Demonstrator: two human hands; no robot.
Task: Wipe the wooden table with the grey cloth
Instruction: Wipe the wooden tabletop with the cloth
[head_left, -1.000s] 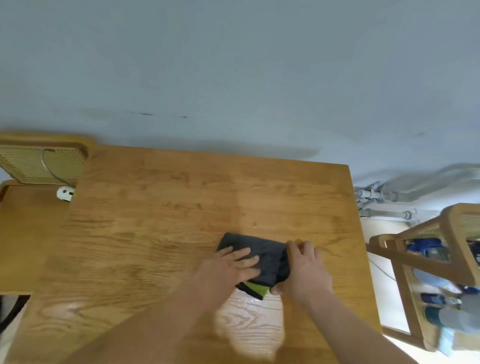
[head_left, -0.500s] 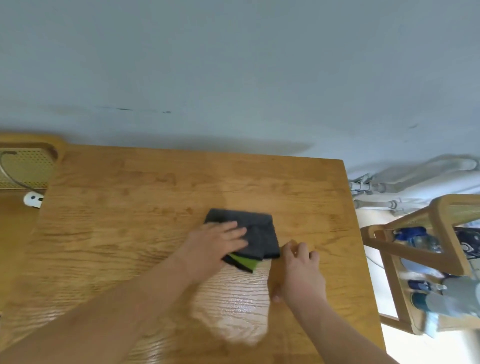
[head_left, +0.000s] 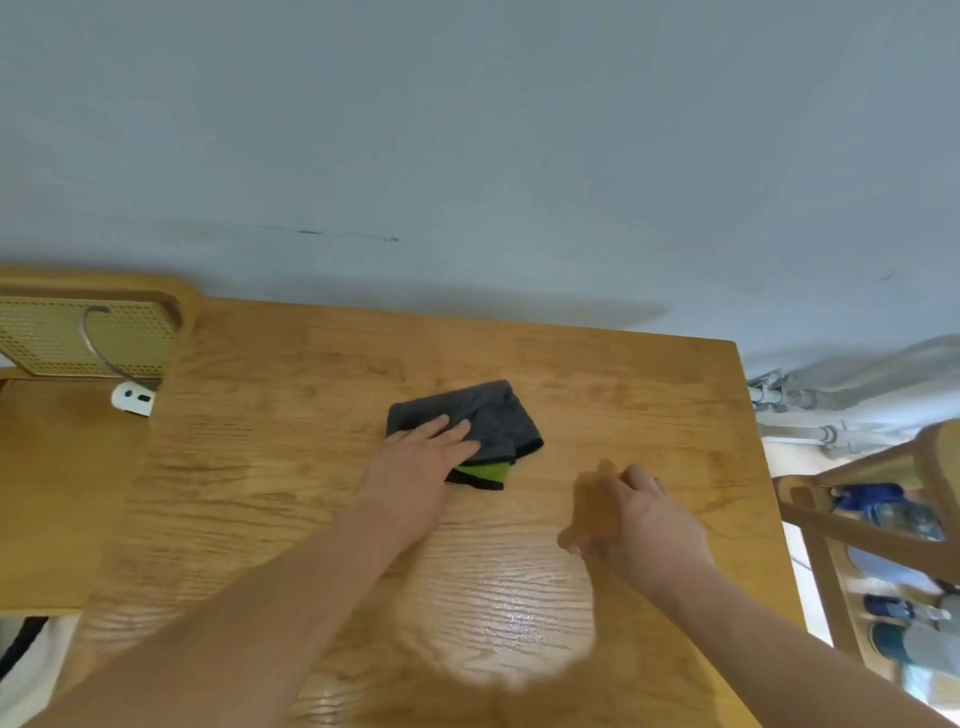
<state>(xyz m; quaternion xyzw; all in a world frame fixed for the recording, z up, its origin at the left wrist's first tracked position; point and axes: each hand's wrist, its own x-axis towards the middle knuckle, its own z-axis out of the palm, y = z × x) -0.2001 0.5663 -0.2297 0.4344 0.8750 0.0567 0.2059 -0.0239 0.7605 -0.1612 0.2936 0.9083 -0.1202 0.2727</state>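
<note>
A folded grey cloth (head_left: 493, 421) with a green layer showing at its near edge lies near the middle of the wooden table (head_left: 270, 467). My left hand (head_left: 415, 467) presses flat on the cloth's left half, fingers spread over it. My right hand (head_left: 644, 525) is off the cloth, to its right and nearer to me. It hovers low over the bare wood, blurred, with loosely curled fingers and nothing in it.
A cane-backed chair (head_left: 78, 338) stands at the table's left, with a white plug (head_left: 132, 399) and cable on its seat. A wooden shelf (head_left: 852, 530) with bottles stands beyond the right edge. White pipes (head_left: 800, 400) run along the grey wall behind.
My left hand has slid the cloth away from me and to the left across the table. My right hand has let go of the cloth's right edge and drawn back to the right.
</note>
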